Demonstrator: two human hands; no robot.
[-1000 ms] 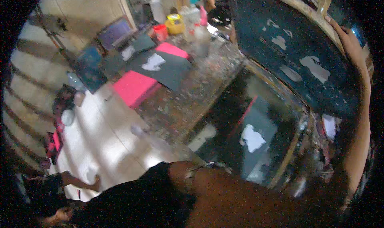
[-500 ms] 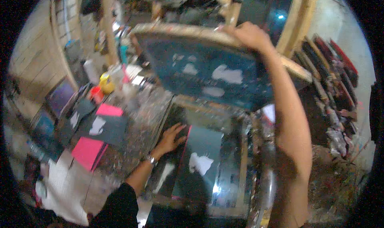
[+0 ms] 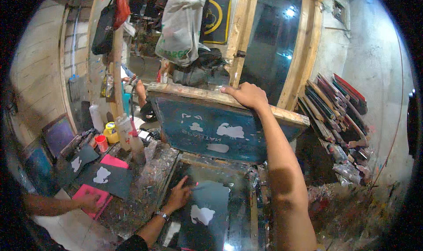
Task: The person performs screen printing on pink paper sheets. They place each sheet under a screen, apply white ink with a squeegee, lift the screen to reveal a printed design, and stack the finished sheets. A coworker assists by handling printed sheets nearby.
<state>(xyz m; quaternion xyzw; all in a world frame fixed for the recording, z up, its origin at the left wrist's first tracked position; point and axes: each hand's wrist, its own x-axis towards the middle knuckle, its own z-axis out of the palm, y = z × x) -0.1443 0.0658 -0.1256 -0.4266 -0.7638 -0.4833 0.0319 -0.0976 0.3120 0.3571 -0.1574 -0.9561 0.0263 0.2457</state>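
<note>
My right hand point(image 3: 244, 94) grips the top wooden rail of a printing screen point(image 3: 183, 111), which is raised and tilted above a dark glass board point(image 3: 175, 220). Pale shapes show on the screen's dark blue mesh. My left hand point(image 3: 178, 193), fingers apart, is at the upper left edge of a dark grey sheet point(image 3: 207, 233) on the board; a white printed shape sits on this sheet and a pink edge shows under it. To the left, more printed grey sheets point(image 3: 119, 182) lie with pink sheets point(image 3: 113, 160).
A co-worker's arm point(image 3: 53, 203) reaches to the lower pink stack at left. Bottles point(image 3: 94, 116), a red cup point(image 3: 101, 143) and a yellow container point(image 3: 111, 133) stand behind. Screens lean left; stacked wooden frames point(image 3: 328, 108) are at right. Bags hang above. Another person is partly visible beyond.
My view has swung right and up. My left hand has come onto the board by the sheet. The co-worker's arm has reached over the pink stack. My right hand still holds the screen.
</note>
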